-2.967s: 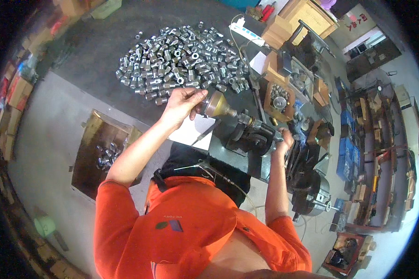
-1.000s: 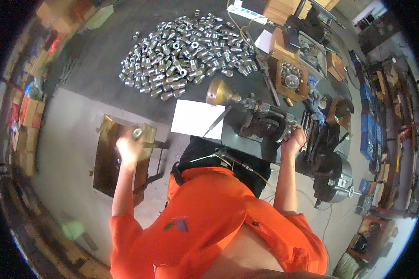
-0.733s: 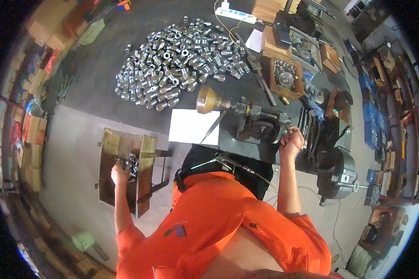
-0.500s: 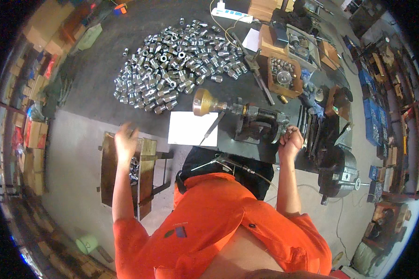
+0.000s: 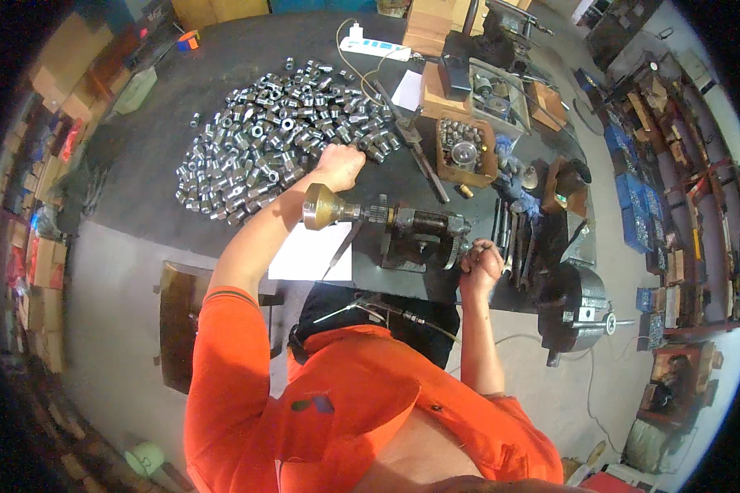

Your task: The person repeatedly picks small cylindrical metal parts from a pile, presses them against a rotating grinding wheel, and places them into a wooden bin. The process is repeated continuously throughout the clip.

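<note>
A big heap of shiny metal hex fittings (image 5: 247,140) covers the middle of the dark workbench. At the heap's near right edge is my left hand (image 5: 339,167), its fingers curled closed; whatever they grip is hidden beneath the knuckles. Just in front of it, a brass-coloured cup-shaped piece (image 5: 323,207) sits on the left end of a dark geared metal fixture (image 5: 419,237). Closed fingers of my right hand (image 5: 482,264) touch the right end of that fixture, beside its toothed wheel. I cannot make out what they hold.
White paper (image 5: 300,255) with a dark file-like tool lies near the bench edge. A box of small parts (image 5: 465,152), a long bar (image 5: 423,160) and several hand tools lie to the right. A vise (image 5: 574,308) stands at the right corner. A wooden box (image 5: 181,329) is below left.
My left hand has swung from above the wooden box up and right to the heap, its fingers now curled. The right hand stays at the fixture's right end. The whole view has shifted slightly.
</note>
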`<state>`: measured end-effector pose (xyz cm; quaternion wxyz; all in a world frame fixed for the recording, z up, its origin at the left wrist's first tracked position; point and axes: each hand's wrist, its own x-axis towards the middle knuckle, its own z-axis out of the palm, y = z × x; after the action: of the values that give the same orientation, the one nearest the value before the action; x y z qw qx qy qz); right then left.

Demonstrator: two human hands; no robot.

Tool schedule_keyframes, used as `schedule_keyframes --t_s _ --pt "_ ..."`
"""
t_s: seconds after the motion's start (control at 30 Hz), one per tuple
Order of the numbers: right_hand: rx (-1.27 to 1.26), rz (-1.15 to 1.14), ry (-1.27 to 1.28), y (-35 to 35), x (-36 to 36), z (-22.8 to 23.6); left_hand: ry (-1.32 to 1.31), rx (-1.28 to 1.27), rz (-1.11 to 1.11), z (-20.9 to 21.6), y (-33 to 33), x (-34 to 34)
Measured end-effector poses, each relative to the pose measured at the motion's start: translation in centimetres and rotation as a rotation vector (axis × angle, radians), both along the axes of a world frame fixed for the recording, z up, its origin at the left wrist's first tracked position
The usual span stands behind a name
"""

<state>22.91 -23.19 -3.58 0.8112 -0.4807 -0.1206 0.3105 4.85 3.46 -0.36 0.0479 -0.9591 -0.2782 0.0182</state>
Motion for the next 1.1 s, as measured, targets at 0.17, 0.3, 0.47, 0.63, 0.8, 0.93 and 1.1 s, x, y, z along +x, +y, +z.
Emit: schedule_keyframes --t_s 0.17,0.3,0.47,0.63,0.8,0.93,1.1 --pt "0.008 0.030 0.028 0.1 0.5 -0.6 -0.196 -0.053 0.092 1.1 -1.4 -2.1" --pt "-0.023 0.002 -0.002 0.0 0.3 -0.7 -0.705 -0.182 0.034 2.2 -5.8 -8.3" --pt "-0.036 0.024 -0.003 0.2 -0.1 -0.1 -0.642 -0.122 0.246 2.1 -13.4 -13.9" --pt "-0.061 0.007 0.009 0.2 0.2 0.0 -0.717 -0.090 0.260 1.6 -16.1 -15.3" --pt "-0.052 -0.003 -0.036 0.3 -0.6 0.6 -0.798 -0.111 0.279 1.0 -15.9 -15.1" --pt "-0.042 0.011 -0.042 0.2 -0.3 0.3 -0.804 -0.117 0.291 1.2 -15.6 -14.9" --pt "-0.054 -0.017 -0.005 0.1 0.0 -0.2 -0.821 -0.088 0.281 1.8 -15.0 -14.9"
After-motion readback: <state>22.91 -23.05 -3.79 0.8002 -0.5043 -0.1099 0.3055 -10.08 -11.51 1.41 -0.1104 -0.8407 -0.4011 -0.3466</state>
